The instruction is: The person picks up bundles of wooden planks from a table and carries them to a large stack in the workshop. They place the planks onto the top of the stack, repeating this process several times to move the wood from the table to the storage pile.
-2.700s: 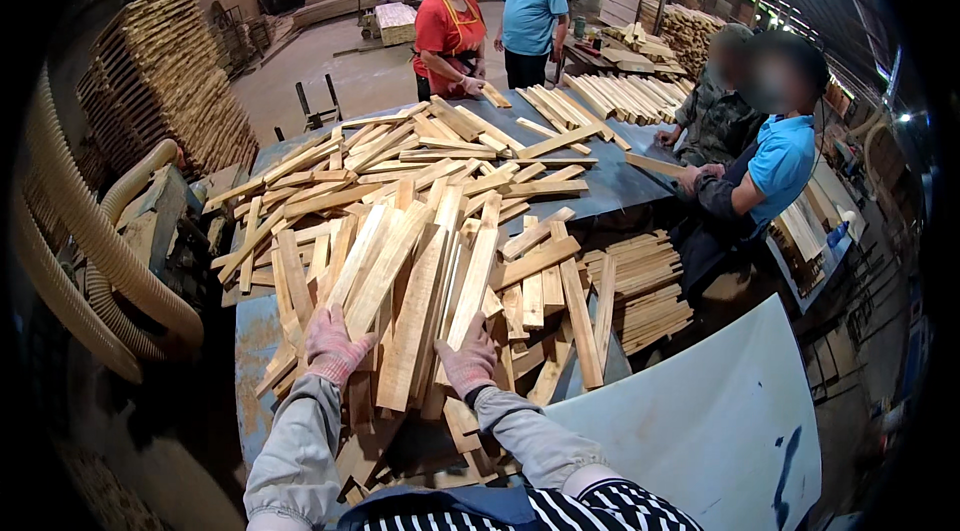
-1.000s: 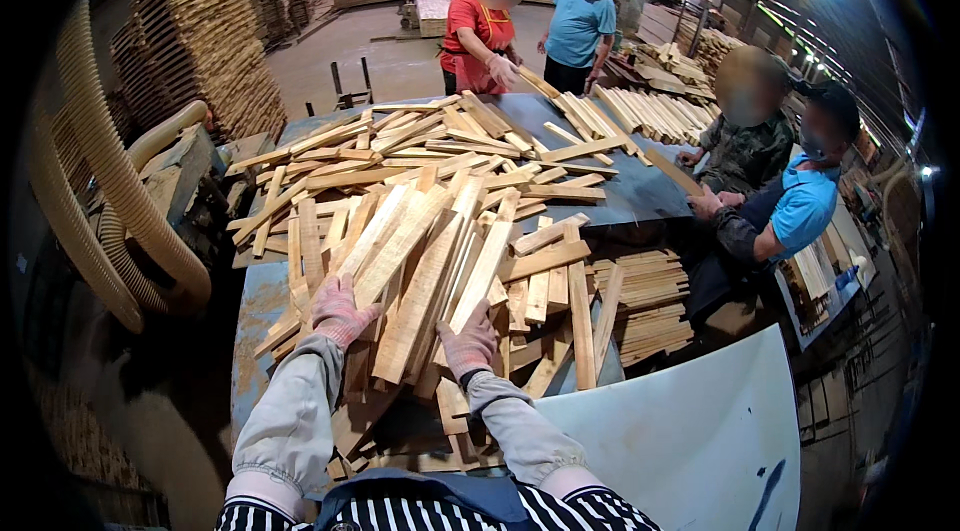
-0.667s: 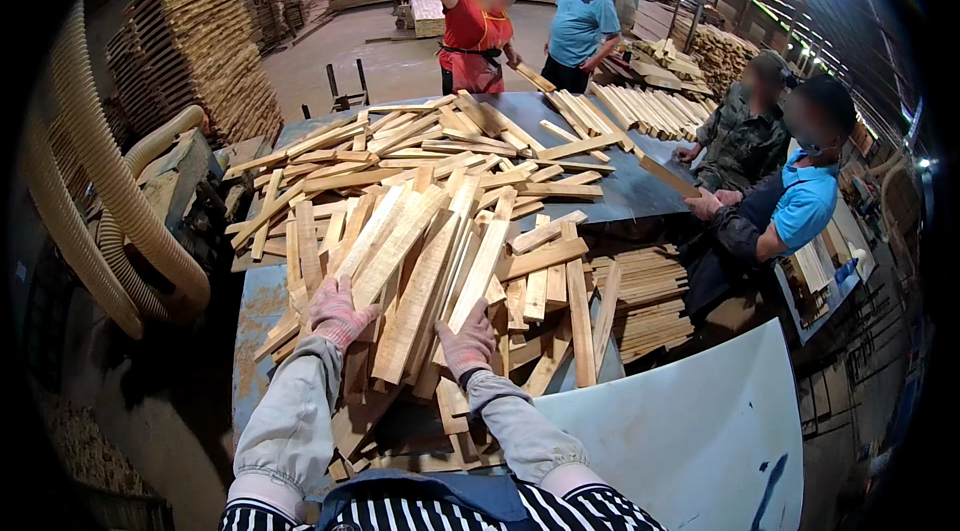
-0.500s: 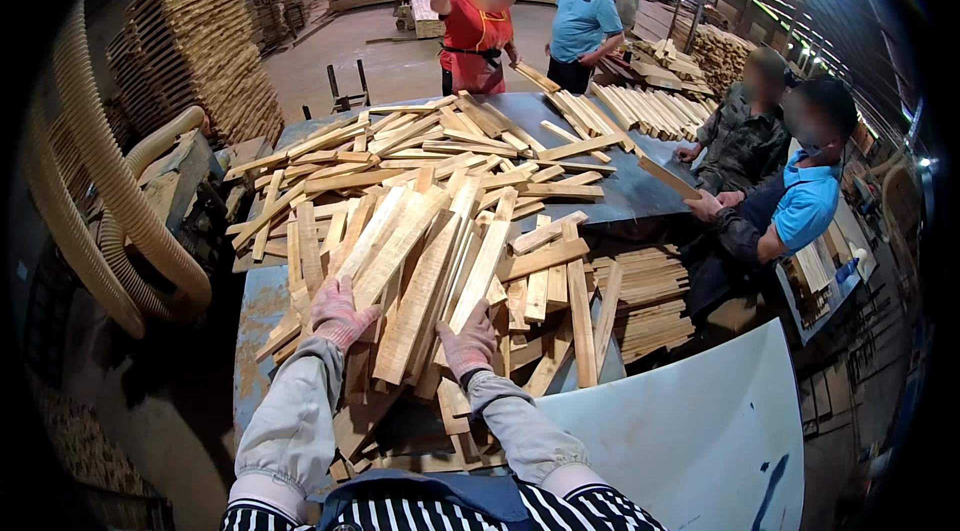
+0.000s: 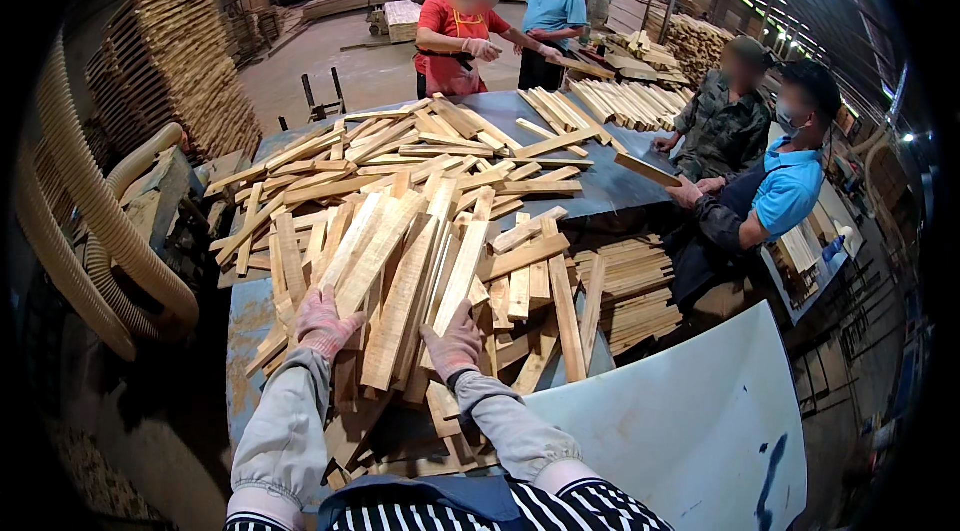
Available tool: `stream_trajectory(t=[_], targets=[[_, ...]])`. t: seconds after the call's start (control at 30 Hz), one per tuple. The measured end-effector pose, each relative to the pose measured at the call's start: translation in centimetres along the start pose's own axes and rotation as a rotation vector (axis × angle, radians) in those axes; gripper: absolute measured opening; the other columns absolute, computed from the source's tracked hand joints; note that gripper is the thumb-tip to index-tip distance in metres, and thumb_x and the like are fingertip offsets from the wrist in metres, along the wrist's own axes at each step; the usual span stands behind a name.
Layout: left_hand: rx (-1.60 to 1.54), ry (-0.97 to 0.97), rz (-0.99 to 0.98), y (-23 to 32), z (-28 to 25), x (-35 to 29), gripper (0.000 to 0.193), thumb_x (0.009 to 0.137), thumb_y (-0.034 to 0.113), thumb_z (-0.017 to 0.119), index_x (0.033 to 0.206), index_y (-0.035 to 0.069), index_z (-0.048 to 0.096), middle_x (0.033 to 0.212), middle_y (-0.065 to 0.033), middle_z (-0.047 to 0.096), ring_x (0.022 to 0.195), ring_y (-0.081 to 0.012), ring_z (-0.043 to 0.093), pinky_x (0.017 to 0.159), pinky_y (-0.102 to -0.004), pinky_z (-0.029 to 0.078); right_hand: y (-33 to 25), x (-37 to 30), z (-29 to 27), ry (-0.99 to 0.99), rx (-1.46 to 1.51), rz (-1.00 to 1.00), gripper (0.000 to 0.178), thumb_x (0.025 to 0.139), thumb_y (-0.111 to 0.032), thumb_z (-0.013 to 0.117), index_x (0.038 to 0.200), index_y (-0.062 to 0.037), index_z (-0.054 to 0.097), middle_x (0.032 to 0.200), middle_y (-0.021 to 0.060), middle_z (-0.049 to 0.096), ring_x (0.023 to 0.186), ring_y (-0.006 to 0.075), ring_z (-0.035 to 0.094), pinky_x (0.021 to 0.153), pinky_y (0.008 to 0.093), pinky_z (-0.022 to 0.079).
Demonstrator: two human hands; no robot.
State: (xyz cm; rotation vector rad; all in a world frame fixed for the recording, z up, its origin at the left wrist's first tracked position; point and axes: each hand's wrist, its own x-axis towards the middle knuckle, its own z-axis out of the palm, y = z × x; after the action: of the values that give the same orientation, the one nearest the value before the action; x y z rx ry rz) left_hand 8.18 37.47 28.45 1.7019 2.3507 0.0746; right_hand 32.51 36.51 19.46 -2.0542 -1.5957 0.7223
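A bundle of pale wooden slats (image 5: 398,306) lies lengthwise between my two gloved hands, on top of a loose heap. My left hand (image 5: 328,324) is closed against the bundle's left side, near its lower ends. On the right side my right hand (image 5: 455,340) grips the outermost slat, fingers curled against it. Both gloves are pinkish, and part of the fingers is hidden by the wood. Beyond the bundle, a large tangle of slats (image 5: 400,146) covers much of the blue-grey metal table (image 5: 625,171).
A pale curved sheet (image 5: 680,421) stands at my right front. Stacked slats (image 5: 625,296) lie below the table's right side. Ribbed hoses (image 5: 120,221) hang at left. A person in red (image 5: 455,31) and several co-workers stand around the table; one holds a board (image 5: 645,169).
The person in red has lowered a raised hand to the front of the body. The whole scene shifts slightly left in view. My hands stay on the same bundle.
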Motion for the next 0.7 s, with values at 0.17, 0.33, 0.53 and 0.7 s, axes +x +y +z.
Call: stream_trajectory(t=[0.17,0.33,0.53,0.7], targets=[[-0.003,0.031,0.036,-0.9,0.5,0.2,0.104,0.081,0.064,0.075,0.158,0.005,0.038,0.164,-0.0234,0.031,0.153,-0.0383,0.029,0.125,-0.0442,0.027,0.0,0.0,0.4,0.020,-0.009,-0.017,0.117,0.084,-0.058,0.074,0.161,0.0016,0.009,0.143,0.0282,0.051,0.132,0.0432,0.048,0.113,0.0483,0.038],[0.017,0.075,0.049,-0.8,0.8,0.2,0.102,0.080,0.063,0.076,0.156,0.004,0.041,0.159,-0.0235,0.038,0.149,-0.0385,0.034,0.122,-0.0439,0.030,0.2,0.1,0.4,0.022,-0.008,-0.017,0.117,0.084,-0.059,0.074,0.160,0.0013,0.010,0.141,0.0289,0.052,0.131,0.0429,0.050,0.111,0.0490,0.039],[-0.008,0.144,0.087,-0.6,0.9,0.3,0.097,0.078,0.053,0.082,0.152,0.004,0.043,0.146,-0.0209,0.048,0.137,-0.0395,0.046,0.115,-0.0442,0.040,0.4,0.7,1.1,-0.041,-0.066,0.028,0.121,0.083,-0.068,0.069,0.163,-0.0011,0.007,0.141,0.0266,0.050,0.132,0.0387,0.048,0.110,0.0481,0.038],[-0.028,0.095,0.061,-1.0,1.2,0.7,0.102,0.079,0.050,0.083,0.156,0.002,0.037,0.155,-0.0233,0.040,0.142,-0.0428,0.039,0.119,-0.0456,0.035,0.4,0.4,0.8,-0.025,-0.036,0.004,0.120,0.084,-0.069,0.068,0.163,-0.0012,0.008,0.141,0.0282,0.051,0.131,0.0400,0.049,0.110,0.0493,0.039]])
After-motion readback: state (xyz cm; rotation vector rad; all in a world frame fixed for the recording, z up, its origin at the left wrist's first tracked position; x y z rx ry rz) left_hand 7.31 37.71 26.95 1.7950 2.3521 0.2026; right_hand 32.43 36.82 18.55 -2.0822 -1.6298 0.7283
